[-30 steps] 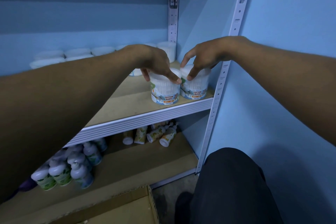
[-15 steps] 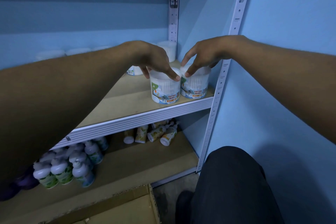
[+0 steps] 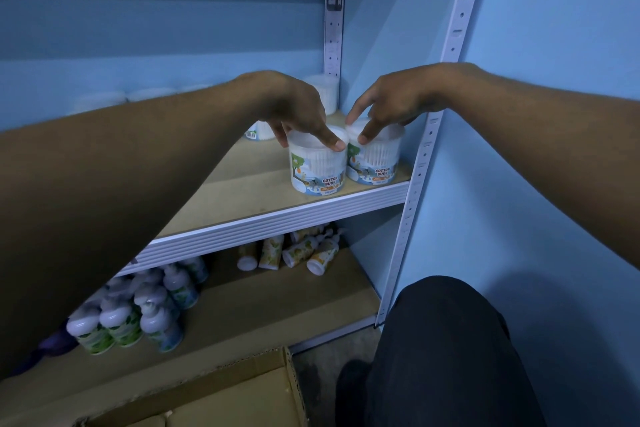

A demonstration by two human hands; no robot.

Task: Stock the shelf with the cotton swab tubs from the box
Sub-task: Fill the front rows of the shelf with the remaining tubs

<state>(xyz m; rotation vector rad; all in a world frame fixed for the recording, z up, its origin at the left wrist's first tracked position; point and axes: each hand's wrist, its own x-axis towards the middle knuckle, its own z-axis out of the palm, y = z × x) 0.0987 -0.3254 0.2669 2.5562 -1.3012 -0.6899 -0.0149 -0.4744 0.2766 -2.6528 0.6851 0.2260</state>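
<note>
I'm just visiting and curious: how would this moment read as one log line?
step: placing tubs | left hand: grips left tub | right hand: grips right tub | both on shelf, front right

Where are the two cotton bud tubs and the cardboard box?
Left tub (image 3: 317, 172): head view, front label.
Right tub (image 3: 375, 163): head view, front wall.
Cardboard box (image 3: 242, 392): head view, top flap.
</note>
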